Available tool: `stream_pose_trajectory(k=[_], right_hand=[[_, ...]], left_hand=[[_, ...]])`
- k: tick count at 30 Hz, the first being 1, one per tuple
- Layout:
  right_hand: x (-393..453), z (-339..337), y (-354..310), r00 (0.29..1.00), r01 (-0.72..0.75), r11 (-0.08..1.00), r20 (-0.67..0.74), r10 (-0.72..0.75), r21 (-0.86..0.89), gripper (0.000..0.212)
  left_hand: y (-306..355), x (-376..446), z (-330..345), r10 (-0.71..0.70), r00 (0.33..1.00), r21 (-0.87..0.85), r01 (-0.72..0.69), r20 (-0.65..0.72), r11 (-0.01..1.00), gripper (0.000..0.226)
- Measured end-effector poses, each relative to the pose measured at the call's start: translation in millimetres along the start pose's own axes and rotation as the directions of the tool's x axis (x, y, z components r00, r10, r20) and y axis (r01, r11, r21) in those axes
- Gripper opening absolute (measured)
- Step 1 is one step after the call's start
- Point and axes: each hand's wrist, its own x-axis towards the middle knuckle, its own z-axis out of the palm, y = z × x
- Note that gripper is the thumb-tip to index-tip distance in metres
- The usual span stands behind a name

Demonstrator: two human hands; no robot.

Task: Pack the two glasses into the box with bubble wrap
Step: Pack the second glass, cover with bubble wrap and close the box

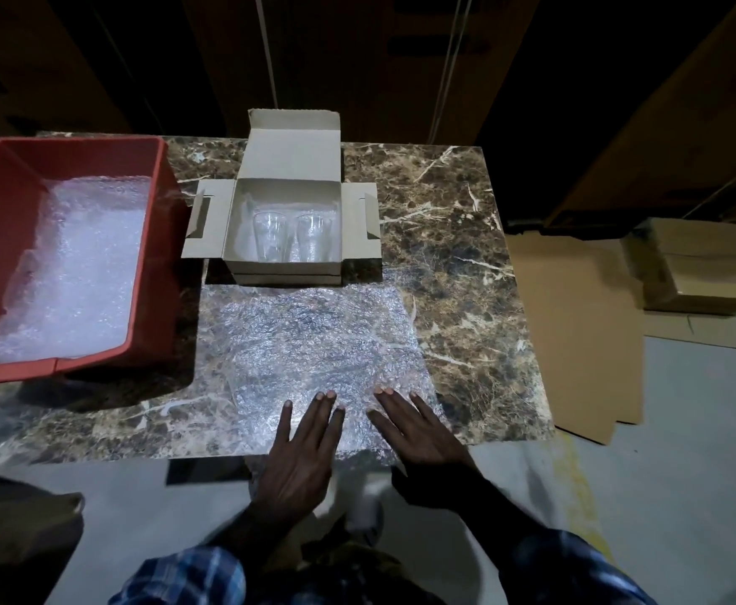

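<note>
Lying flat on the marble-patterned surface [458, 238], a sheet of bubble wrap [314, 342] is spread in front of the person, just before the open cardboard box [285, 231]. The left hand [303, 451] and the right hand [414, 434] both rest on the near edge of this sheet, palms down, side by side with a small gap between them. The grip of each hand is fully open: the fingers are straight and spread, they press on the sheet and hold nothing.

The box stands at the middle of the surface, with its lid flap raised at the far side and its two side flaps folded out. Inside it two clear glasses stand upright, the left glass [270, 238] and the right glass [314, 235], very close to each other; I cannot tell if they touch. They are bare, without wrap around them.

To the left of the box a red plastic bin [174, 229] stands on the surface, and it contains more bubble wrap [82, 272]. To the right, on the floor, flat cardboard sheets [575, 334] lie beside a stack of folded cartons [702, 264]. Both sleeves [191, 574] are of blue checked cloth.
</note>
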Motion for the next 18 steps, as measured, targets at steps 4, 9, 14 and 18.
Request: stream_pose_trajectory(k=[4, 9, 14, 18], right_hand=[[5.9, 3.4, 4.3, 0.997, 0.025, 1.000, -0.072, -0.024, 0.003, 0.062], [23.5, -19.6, -1.2, 0.975, -0.044, 0.987, -0.209, 0.076, 0.154, 0.017], [31.6, -42.9, 21.3, 0.960, -0.223, 0.940, -0.110, 0.258, 0.256, 0.023], [16.7, -45.2, 35.4, 0.965, -0.253, 0.947, -0.018, 0.262, 0.195, 0.027]], left_hand=[[-3.8, -0.2, -11.4, 0.068, 0.997, -0.004, -0.068, 0.040, 0.998, 0.066], [-24.1, 5.6, -30.1, 0.145, 0.988, -0.174, -0.135, 0.044, 0.975, 0.047], [-63.4, 21.6, -73.1, -0.044, 0.973, -0.481, 0.150, 0.225, 0.864, 0.027], [-96.3, 16.2, -92.5, -0.313, 0.903, -0.577, 0.429, 0.295, 0.695, 0.018]])
